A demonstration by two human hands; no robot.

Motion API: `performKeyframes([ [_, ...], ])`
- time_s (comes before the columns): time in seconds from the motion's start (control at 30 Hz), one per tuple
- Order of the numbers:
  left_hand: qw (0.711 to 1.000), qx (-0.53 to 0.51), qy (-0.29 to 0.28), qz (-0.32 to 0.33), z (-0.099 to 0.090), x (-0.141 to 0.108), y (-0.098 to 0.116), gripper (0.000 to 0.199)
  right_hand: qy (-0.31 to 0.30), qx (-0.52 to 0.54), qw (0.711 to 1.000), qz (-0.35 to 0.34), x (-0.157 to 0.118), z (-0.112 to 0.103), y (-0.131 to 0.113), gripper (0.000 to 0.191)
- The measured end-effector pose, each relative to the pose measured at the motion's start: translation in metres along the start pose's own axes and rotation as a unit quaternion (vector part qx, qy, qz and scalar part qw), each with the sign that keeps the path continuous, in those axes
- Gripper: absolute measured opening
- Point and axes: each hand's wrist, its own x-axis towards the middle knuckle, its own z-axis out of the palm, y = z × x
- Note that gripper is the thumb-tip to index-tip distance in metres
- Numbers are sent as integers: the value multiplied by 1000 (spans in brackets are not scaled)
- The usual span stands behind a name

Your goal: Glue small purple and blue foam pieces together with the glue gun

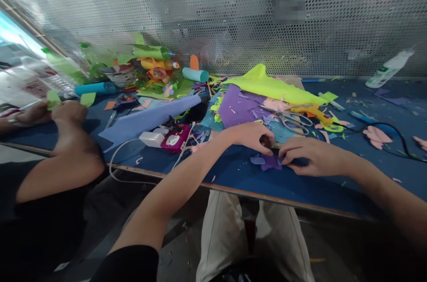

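On the blue table in front of me lies a small purple cut-out, with a rounded blue piece at its left side. My right hand comes in from the right and pinches a small light-blue piece over the cut-out's right edge. From the left, my left hand reaches just above the cut-out. Its fingers are curled in; what they grip, if anything, is hidden. Behind my hands lie grey-handled scissors and a large purple sheet.
A magenta power strip with a white charger sits left of me, its cable hanging over the edge. Further back are a yellow-green sheet, a blue sheet and a white bottle. A co-worker's hands hold green pieces at left.
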Motion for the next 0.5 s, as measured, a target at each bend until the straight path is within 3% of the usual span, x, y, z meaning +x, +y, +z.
performKeyframes([
  [0.1, 1000, -4, 3, -1, -1, -1, 2, 22, 42, 9, 999, 18, -2, -6, -1, 30],
  [0.17, 1000, -10, 9, 8, -2, -2, 4, 20, 111, 3, 992, 53, -7, -13, 5, 27],
  [0.23, 999, 3, 24, 21, -3, -3, 6, 22, 192, -36, 975, 109, -16, -24, 17, 16],
  [0.33, 998, 37, 49, 22, -3, -3, 9, 28, 262, -118, 933, 217, -37, -45, 45, 26],
  [0.4, 997, 46, 52, 31, -1, -1, 11, 31, 242, -147, 917, 283, -52, -56, 67, 35],
  [0.5, 996, 53, 30, 66, 4, 3, 14, 34, 155, -178, 897, 374, -76, -64, 101, 44],
])
